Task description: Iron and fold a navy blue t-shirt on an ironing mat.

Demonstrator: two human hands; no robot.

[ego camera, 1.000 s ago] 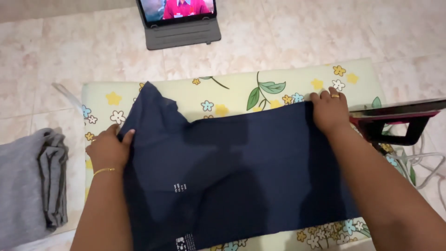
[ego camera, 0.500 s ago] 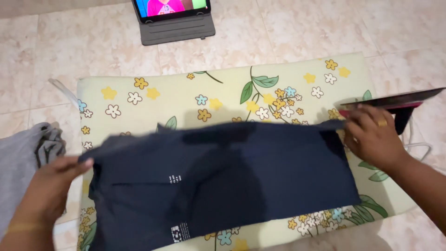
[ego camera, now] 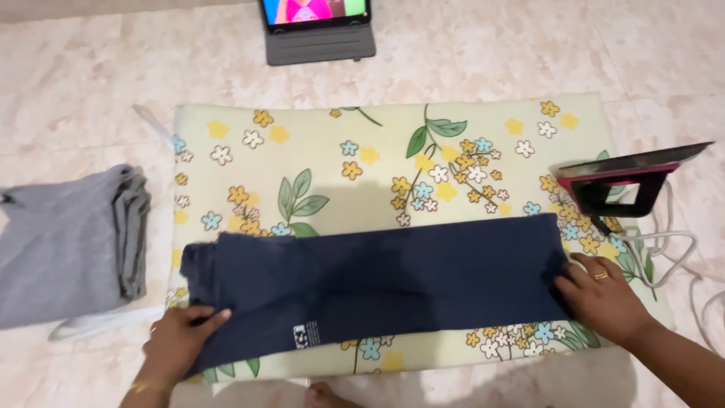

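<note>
Head view looks straight down on a navy garment (ego camera: 377, 283), folded into a long band and lying flat across the near part of a floral padded mat (ego camera: 355, 159). Left hand (ego camera: 175, 344) rests palm down on the band's left end, fingers spread and flat on the cloth, pressing rather than gripping; a thin gold bangle (ego camera: 143, 387) sits at the wrist. Right hand (ego camera: 600, 296) lies open on the opposite end, fingertips on the navy edge, a gold ring (ego camera: 601, 276) on one finger; whether any cloth is pinched under it cannot be told. A small white printed label (ego camera: 304, 335) shows on the fabric just right of the left hand. Beyond the right hand, close by on the mat's corner, a red and black iron (ego camera: 630, 181) stands on its heel, soleplate up, and its white cord (ego camera: 664, 249) loops down just past the right hand's knuckles. Out to the left of the left hand, off the mat on the tiled floor (ego camera: 491, 53), lies a folded grey garment (ego camera: 64, 242). Far ahead of both hands, a tablet in a grey folio case (ego camera: 319, 30) is propped on the floor, screen lit.
</note>
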